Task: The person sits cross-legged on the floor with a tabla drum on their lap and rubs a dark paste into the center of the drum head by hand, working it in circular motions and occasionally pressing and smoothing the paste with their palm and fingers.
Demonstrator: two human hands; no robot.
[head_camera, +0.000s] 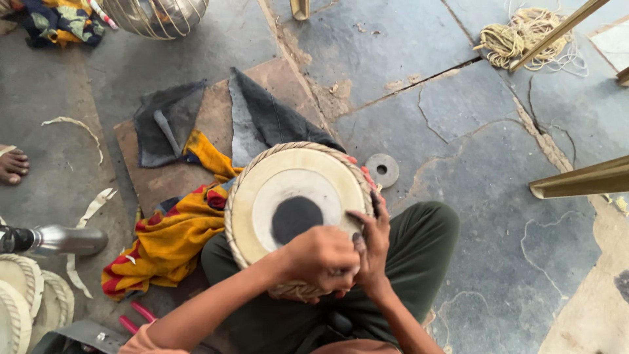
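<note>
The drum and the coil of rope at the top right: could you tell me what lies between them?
In the head view, a flat metal ring beside the drum, then bare cracked stone floor up to the rope coil.

A round hand drum rests tilted on the seated person's lap, its head facing up. The skin is cream, with a paler inner ring and a black circular patch near the middle. A braided cream cord edges the rim, partly hidden at the near side.

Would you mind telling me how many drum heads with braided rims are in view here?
3: one drum head under both hands, with a black centre patch, and two plain ones cut off at the lower left edge. More may lie out of frame.
</note>
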